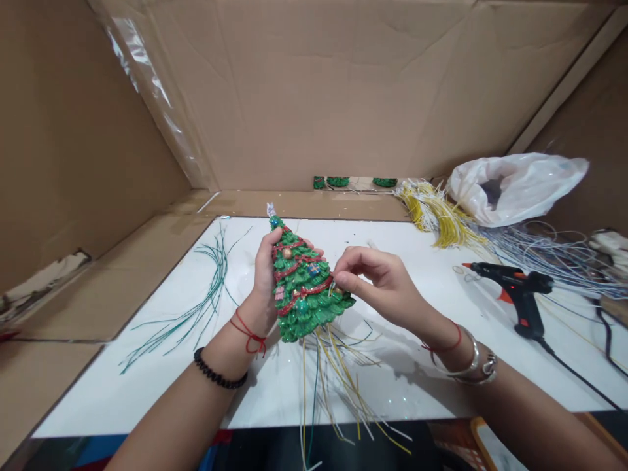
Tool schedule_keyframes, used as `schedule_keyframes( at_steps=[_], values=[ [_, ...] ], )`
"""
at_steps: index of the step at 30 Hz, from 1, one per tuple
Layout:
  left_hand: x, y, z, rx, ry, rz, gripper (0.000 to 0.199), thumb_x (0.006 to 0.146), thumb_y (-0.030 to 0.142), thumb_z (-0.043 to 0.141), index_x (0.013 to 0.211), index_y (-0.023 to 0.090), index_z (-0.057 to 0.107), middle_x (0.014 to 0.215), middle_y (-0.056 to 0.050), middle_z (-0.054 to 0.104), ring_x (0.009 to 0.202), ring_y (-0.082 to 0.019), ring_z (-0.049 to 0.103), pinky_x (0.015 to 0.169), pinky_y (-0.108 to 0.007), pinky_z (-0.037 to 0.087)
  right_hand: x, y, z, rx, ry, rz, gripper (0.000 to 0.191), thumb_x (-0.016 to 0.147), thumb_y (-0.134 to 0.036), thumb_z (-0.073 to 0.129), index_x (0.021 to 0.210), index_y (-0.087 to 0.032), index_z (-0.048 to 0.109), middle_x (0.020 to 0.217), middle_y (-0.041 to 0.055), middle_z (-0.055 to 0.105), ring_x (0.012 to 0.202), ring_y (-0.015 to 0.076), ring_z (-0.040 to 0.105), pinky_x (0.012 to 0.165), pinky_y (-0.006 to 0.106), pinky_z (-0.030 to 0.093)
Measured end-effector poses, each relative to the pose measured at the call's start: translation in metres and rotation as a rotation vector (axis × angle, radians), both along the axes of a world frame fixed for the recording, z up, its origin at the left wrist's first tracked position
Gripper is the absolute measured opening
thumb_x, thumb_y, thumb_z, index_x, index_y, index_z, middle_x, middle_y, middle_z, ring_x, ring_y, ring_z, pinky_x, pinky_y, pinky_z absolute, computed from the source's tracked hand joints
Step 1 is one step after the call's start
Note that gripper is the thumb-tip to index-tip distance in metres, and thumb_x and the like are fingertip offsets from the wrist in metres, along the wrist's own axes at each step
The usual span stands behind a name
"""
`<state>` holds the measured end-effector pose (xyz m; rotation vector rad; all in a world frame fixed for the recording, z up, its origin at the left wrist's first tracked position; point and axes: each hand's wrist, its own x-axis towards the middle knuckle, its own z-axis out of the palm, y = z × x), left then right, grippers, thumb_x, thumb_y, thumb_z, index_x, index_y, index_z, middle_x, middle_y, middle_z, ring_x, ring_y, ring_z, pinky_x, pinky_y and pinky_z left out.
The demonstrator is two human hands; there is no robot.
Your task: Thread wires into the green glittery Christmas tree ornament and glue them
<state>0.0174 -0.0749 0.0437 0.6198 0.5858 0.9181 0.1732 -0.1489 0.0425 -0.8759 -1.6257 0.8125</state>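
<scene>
A green Christmas tree ornament [300, 291] with red garlands and small decorations is held tilted over the white board. Around its upper left edge wraps my left hand [266, 278], its fingers partly hidden behind the tree. My right hand [375, 281] is closed in a pinch at the tree's right edge, by a thin pale strand; what exactly lies between the fingertips is too small to tell. Yellow, white and green wires [338, 373] spread out below the tree, some reaching past the board's front edge.
Loose green wires [210, 288] lie at the left of the white board [171, 399]. A black glue gun [527, 291] with an orange tip and cord sits at right. Behind it are yellow-white wires [436, 212], blue-white wires [554, 252] and a plastic bag [534, 186]. Cardboard walls [343, 85] surround the board.
</scene>
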Motion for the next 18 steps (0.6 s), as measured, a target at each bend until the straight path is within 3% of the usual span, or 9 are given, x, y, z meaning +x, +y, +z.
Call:
schedule_keyframes(
  at_steps=[13, 18],
  values=[
    [0.001, -0.005, 0.000, -0.007, -0.022, 0.015, 0.044, 0.078, 0.050, 0.046, 0.061, 0.013, 0.062, 0.060, -0.008, 0.066, 0.056, -0.017, 0.062, 0.060, -0.028, 0.050, 0.007, -0.004, 0.011, 0.114, -0.230, 0.156, 0.014, 0.092, -0.026, 0.054, 0.083, -0.018, 0.060, 0.079, 0.0009, 0.058, 0.076, 0.0109, 0.052, 0.069, 0.026, 0.042],
    [0.001, -0.004, -0.001, 0.005, -0.014, -0.013, 0.047, 0.079, 0.050, 0.044, 0.062, 0.012, 0.063, 0.062, -0.009, 0.066, 0.056, -0.016, 0.062, 0.061, -0.028, 0.050, 0.006, -0.005, 0.011, 0.154, -0.258, 0.136, 0.012, 0.093, -0.024, 0.053, 0.084, -0.018, 0.060, 0.077, 0.0003, 0.056, 0.073, 0.0107, 0.050, 0.067, 0.026, 0.041]
  ],
)
